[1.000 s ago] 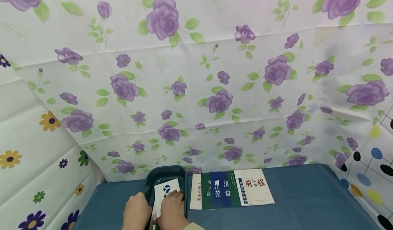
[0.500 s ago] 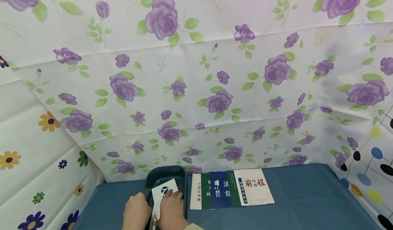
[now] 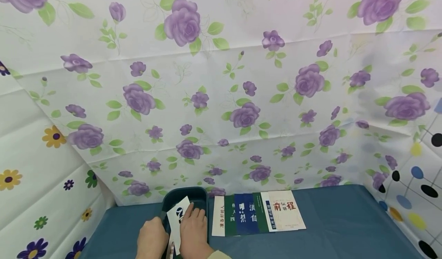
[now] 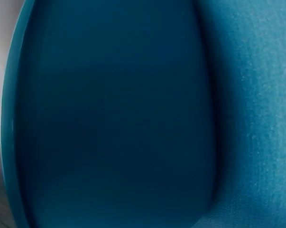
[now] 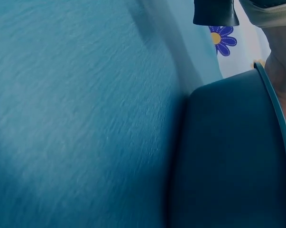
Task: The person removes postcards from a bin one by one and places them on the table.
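Observation:
A dark teal plastic tub stands on the cloth-covered table in the head view. Inside it leans a white card with a dark blue printed mark, its lower part hidden by the hands. My left hand is curled over the tub's left rim, its fingertips out of sight. Across the card's right edge lies my right hand, index finger stretched forward and the others nearly straight; its thumb is hidden. Both wrist views mostly show the tub's outer wall.
Right of the tub, several overlapping printed cards lie in a row: a cream and green one, a blue one, and a white one with red characters. Blue cloth covers the table. Flower-patterned sheets hang behind and beside it.
Inside the tub, the white card has shifted left and a little farther up, and it shows narrower. My right index finger has stretched forward. The left hand has stayed at the rim.

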The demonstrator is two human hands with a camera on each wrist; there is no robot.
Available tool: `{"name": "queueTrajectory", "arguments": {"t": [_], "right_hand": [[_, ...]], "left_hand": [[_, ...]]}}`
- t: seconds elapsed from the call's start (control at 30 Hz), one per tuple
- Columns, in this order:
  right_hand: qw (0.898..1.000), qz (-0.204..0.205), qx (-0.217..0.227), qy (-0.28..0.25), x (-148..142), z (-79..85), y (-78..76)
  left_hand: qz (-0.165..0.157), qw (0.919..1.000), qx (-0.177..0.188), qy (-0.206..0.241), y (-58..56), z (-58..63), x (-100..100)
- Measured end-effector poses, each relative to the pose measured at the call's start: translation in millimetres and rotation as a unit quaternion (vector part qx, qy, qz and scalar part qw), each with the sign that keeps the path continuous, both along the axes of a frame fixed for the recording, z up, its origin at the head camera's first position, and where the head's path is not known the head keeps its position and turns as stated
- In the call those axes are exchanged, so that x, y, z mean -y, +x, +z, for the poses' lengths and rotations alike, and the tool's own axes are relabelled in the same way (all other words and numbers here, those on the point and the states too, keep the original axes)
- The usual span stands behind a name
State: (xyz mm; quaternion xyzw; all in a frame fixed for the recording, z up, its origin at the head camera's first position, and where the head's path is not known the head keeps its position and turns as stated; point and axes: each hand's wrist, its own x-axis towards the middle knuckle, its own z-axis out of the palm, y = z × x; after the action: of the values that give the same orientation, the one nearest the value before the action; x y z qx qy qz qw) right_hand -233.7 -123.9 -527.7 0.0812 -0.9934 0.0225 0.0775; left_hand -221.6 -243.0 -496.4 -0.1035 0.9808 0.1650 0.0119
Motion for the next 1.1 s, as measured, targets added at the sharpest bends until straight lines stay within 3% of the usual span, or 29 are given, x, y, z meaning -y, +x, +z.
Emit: {"name": "queueTrajectory", "arguments": {"t": [0.23,0.5,0.77,1.1], "right_hand": [[0.999,0.036,-0.031,-0.016,-12,1.2,0.4],[0.988,0.103,-0.042,-0.105,-28,7.3,1.1],[0.963,0.105,0.01,-0.249,-37,22.2,0.8],[0.937,0.088,0.039,-0.336,-47,25.4,0.2]], "left_hand": [[0.002,0.9996,0.028,0.001,-1.9,-2.0,0],[0.01,0.9985,0.054,0.003,-4.4,-1.8,1],[0.01,0.9994,0.033,-0.002,-3.8,1.1,1],[0.019,0.9988,0.046,0.004,-4.8,-0.2,0]]}}
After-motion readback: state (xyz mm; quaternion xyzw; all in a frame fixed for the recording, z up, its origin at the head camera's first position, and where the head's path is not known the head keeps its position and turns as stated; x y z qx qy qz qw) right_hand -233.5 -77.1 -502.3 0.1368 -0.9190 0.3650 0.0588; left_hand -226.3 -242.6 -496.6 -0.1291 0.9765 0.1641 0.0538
